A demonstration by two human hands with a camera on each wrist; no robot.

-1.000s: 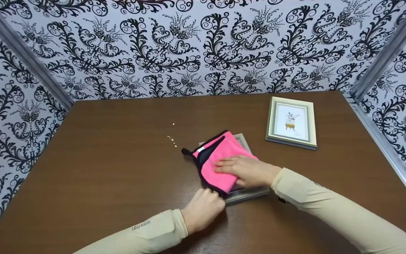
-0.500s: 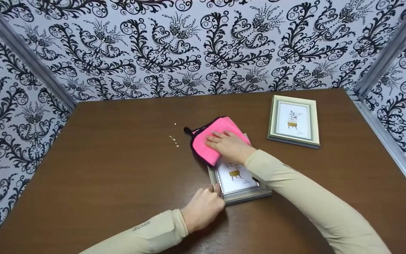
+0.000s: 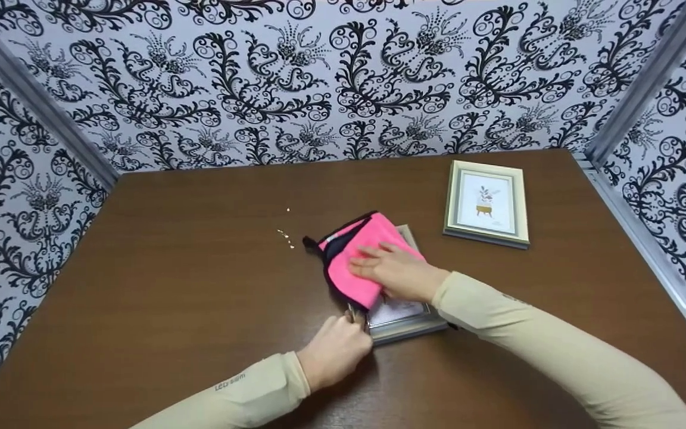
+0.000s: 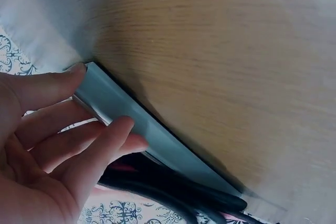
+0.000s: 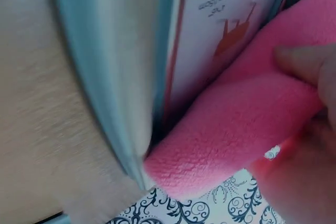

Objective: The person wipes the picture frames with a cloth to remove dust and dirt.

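A picture frame (image 3: 405, 329) lies flat on the brown table, partly covered by a pink cloth (image 3: 373, 229) with black edging and a loop. My left hand (image 3: 336, 351) grips the frame's near left corner; in the left wrist view the thumb and fingers (image 4: 123, 127) hold its pale side (image 4: 157, 135). My right hand (image 3: 399, 272) presses the cloth onto the frame with its fingers stretched out. In the right wrist view the cloth (image 5: 236, 114) lies over part of the printed picture (image 5: 210, 35). The cloth hides the frame's upper part.
A second picture frame (image 3: 486, 205) in cream lies at the table's far right. Several small pale crumbs (image 3: 286, 237) are scattered left of the cloth. Patterned walls (image 3: 295, 77) with metal posts stand behind and at both sides of the table (image 3: 188, 268).
The right hand slid the cloth away from me up the frame, baring the picture, then came partway back toward me. The left hand kept its hold on the frame's corner.
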